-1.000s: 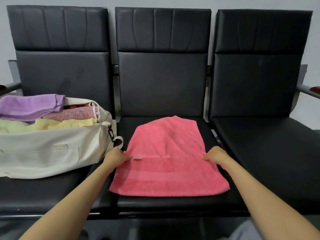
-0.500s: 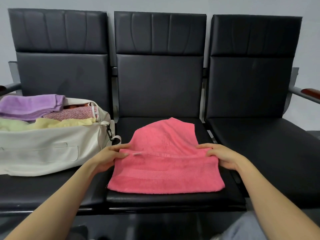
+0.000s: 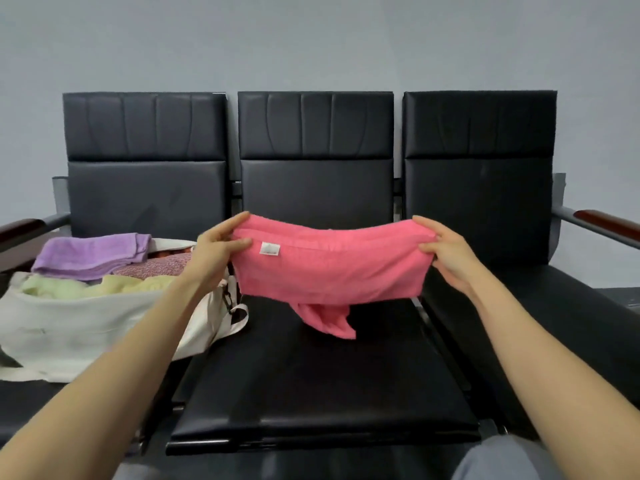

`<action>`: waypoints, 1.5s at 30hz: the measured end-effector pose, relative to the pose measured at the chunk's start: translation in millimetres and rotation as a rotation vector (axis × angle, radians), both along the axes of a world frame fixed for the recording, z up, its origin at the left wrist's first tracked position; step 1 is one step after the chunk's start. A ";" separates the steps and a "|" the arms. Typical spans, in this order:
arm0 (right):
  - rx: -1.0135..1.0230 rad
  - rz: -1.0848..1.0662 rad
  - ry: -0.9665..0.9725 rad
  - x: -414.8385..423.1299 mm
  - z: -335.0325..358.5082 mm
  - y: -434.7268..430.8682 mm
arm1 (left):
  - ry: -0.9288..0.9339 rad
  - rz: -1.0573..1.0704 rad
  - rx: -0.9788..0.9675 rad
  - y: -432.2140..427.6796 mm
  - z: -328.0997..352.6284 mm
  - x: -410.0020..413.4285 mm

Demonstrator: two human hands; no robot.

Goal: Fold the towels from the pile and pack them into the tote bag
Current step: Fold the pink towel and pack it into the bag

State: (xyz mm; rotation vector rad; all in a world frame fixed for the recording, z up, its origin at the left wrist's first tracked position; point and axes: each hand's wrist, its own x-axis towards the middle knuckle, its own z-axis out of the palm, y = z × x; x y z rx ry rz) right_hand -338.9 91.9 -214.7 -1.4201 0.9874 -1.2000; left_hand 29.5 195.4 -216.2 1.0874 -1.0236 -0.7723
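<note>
A folded pink towel [image 3: 329, 268] hangs in the air above the middle seat, a loose corner dangling below it. My left hand [image 3: 216, 249] pinches its left end, thumb in front near a small white label. My right hand [image 3: 445, 252] pinches its right end. On the left seat lies a cream tote bag [image 3: 83, 323], open at the top. Inside it I see a purple towel [image 3: 93, 254], a pink patterned towel [image 3: 162, 265] and a pale yellow-green towel [image 3: 97, 285].
Three black padded seats stand in a row against a grey wall; the middle seat [image 3: 311, 382] is under the towel and the right seat [image 3: 561, 323] holds nothing. Wood-topped armrests [image 3: 606, 220] stick out at both ends.
The pink towel lay flat on the middle seat with both hands at its fold line. Both hands have lifted it clear of the seat, and the view has tilted upward.
</note>
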 end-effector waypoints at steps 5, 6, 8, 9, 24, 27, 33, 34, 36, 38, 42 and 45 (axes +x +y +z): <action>-0.181 -0.019 0.012 5.6 79.8 5.0 | 0.001 0.059 -0.180 3.8 80.0 0.3; -0.207 -0.019 0.010 5.5 88.6 5.4 | 0.003 0.076 -0.193 5.0 89.2 1.2; -0.242 -0.016 -0.005 4.8 101.8 7.3 | 0.011 0.103 -0.211 8.2 102.8 1.9; -0.254 -0.015 -0.017 4.7 107.6 9.5 | 0.015 0.113 -0.217 10.0 107.9 2.1; -0.281 0.040 -0.254 6.3 158.8 33.4 | 0.052 0.143 -0.256 31.5 157.8 6.0; -0.155 -0.027 -0.283 6.4 157.2 27.8 | 0.046 0.107 -0.117 27.3 156.6 6.5; -0.018 0.009 -0.317 5.3 140.9 22.6 | 0.108 -0.055 0.050 24.9 147.6 6.5; 0.004 0.018 -0.345 4.7 139.8 24.2 | 0.113 -0.085 0.071 24.8 145.7 7.0; 0.044 0.020 -0.378 4.7 137.6 26.9 | 0.119 -0.098 0.098 23.6 142.3 5.8; 0.080 -0.008 -0.405 5.0 135.5 26.9 | 0.163 -0.055 0.079 21.7 140.7 1.8; 0.144 -0.002 -0.440 4.0 129.7 18.7 | 0.262 -0.085 0.132 22.1 140.1 -2.8; 0.159 0.056 -0.375 3.8 123.9 16.3 | 0.224 -0.205 0.240 27.6 134.8 -2.7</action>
